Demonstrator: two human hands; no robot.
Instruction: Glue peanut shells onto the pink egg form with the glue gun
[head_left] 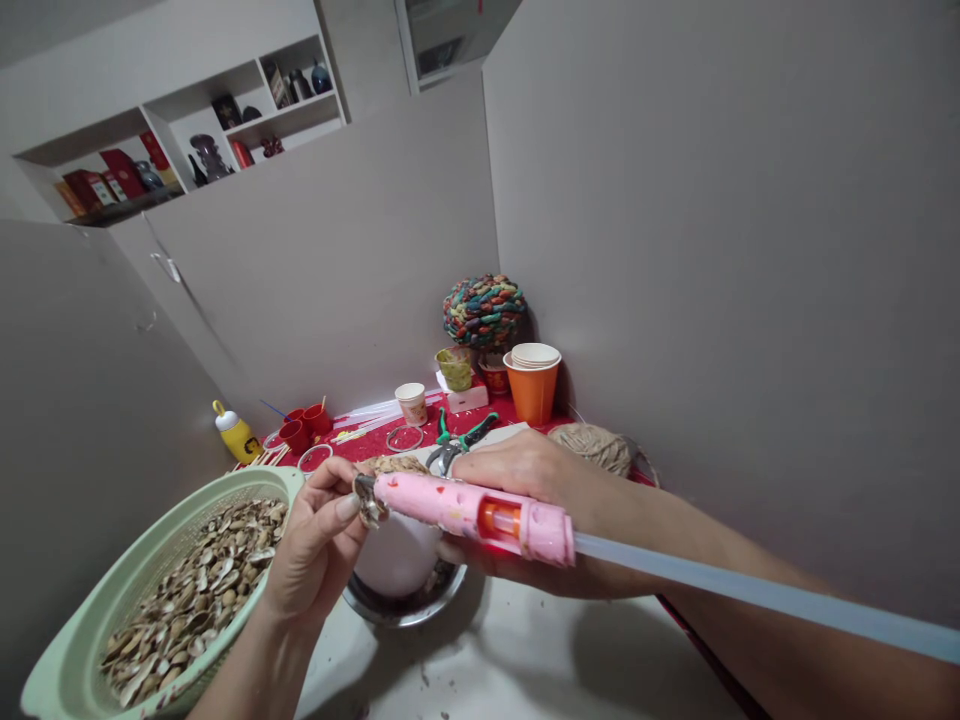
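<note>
My right hand (517,462) is wrapped round a pink hot glue gun (435,503), with a long translucent glue stick (750,590) sticking out of its back end. The gun's nozzle points left and meets a small nut shell (373,508), pinched between the thumb and fingers of my left hand (319,540). Below both hands a smooth white rounded object (397,560) sits in a metal bowl (405,622). Twine-like material (394,465) shows just behind the gun, partly hidden.
A green basket (45,655) of nut shells (217,590) stands at left. Behind are green-handled pliers (448,455), paper cups (411,402), an orange cup (533,392), a multicoloured ball ornament (485,311), red cups (295,435), a yellow bottle (238,436) and a twine ball (596,448).
</note>
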